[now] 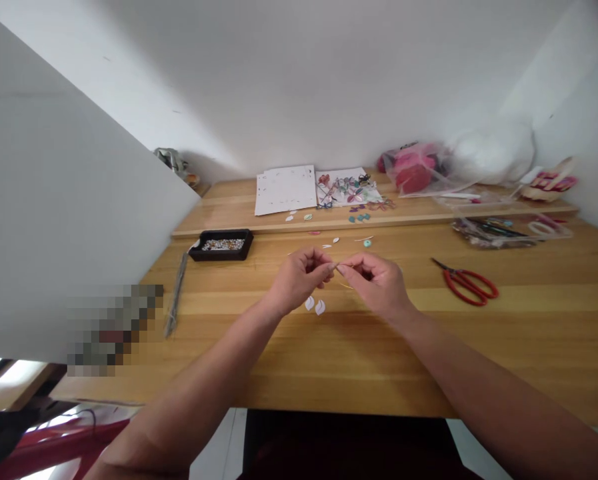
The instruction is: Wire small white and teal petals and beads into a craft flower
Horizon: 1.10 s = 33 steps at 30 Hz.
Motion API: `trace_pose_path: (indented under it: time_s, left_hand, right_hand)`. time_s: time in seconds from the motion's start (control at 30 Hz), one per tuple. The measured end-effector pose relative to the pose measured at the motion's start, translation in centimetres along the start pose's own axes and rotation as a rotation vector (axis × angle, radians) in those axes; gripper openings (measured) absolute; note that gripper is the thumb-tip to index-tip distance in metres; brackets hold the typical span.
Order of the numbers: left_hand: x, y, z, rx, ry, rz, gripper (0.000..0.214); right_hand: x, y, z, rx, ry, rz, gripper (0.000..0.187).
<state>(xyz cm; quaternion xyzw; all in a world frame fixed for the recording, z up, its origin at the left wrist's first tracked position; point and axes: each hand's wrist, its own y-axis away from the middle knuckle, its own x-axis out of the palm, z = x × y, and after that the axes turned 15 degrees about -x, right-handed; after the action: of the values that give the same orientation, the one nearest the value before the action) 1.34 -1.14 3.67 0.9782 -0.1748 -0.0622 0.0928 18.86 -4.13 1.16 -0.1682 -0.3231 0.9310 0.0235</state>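
Note:
Over the middle of the wooden table, my left hand (pixel 305 279) and my right hand (pixel 377 283) meet at the fingertips. Both are closed in a pinch on a thin strand (pixel 337 266), too small to make out well. A fine yellow strand (pixel 347 286) shows below the right fingers; whether it is part of the held piece I cannot tell. Two white leaf-shaped pieces (pixel 315 305) lie just below the left hand. Beyond the fingers are a small leaf-shaped piece (pixel 336 240) and a turquoise round piece (pixel 367 243).
Red-handled pliers (pixel 466 283) lie at right. A black tray (pixel 222 245) of small beads and a bundle of grey wire (pixel 177 297) are at left. On the raised back shelf are white sheets (pixel 285 190), colourful wire flowers (pixel 349 190) and plastic bags (pixel 419 170).

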Motion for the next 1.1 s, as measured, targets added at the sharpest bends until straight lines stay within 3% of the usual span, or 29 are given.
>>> trace_pose_path:
  time_s: [0.17,0.37,0.53,0.67,0.93,1.1]
  left_hand:
    - [1.0,-0.6,0.2,-0.045,-0.071,-0.048,0.011]
    - [1.1,-0.7,1.0,-0.123,-0.013,-0.053,0.005]
    - [0.5,-0.1,1.1,-0.137,-0.089,0.003,0.013]
    - [0.7,0.1,1.3,-0.022,-0.149,-0.026,0.013]
    - [0.9,0.0,2.7,0.265,-0.509,-0.278,0.011]
    - [0.6,0.1,2.4,0.309,-0.521,-0.236,0.010]
  right_hand:
    - [-0.4,0.0,0.6,-0.098,0.095,-0.039,0.015]
    - [-0.6,-0.2,0.4,-0.040,0.102,-0.054,0.017]
    - [-0.6,-0.2,0.3,0.019,0.115,-0.021,0.016]
    - [-0.6,-0.3,0.4,0.032,0.111,0.031,0.015]
    - [-0.4,0.0,1.0,-0.040,0.303,0.115,0.009]
    - [-0.9,-0.4,0.6,0.160,0.101,0.138,0.014]
